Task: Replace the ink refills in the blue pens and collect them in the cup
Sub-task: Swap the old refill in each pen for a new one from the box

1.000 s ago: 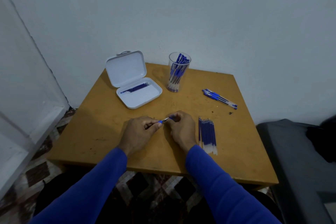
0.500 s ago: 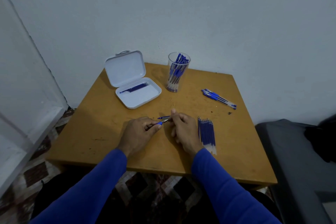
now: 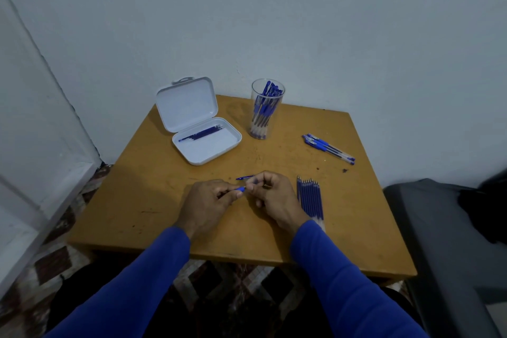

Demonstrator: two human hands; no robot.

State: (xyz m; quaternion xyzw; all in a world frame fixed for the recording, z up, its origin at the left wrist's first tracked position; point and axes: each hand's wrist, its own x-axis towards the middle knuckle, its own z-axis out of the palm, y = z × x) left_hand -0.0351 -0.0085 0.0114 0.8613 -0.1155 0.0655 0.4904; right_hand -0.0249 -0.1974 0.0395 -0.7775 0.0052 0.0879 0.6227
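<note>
Blue plastic shows between both hands at the near middle of the wooden table (image 3: 153, 195). The left hand (image 3: 208, 200) curls round a pen (image 3: 241, 188) so that only its blue grip end sticks out toward the right hand (image 3: 270, 195), whose fingertips pinch at that end — most likely unscrewing or refitting the tip, though the parts are too small to tell which. A small blue piece (image 3: 245, 177), perhaps a cap, lies on the table just beyond the fingers, probably set there to free both hands.

Everything else sits where it serves the job. A row of fresh refills (image 3: 311, 200) lies just beside the right wrist, ready to pick up. The open white case (image 3: 203, 134) at the far left holds a few dark refills — seemingly the used ones. The clear cup (image 3: 266, 115) at the back stands upright, already holding many blue pens, while a few loose pens (image 3: 329, 149) wait at the far right, apparently still to be done.
</note>
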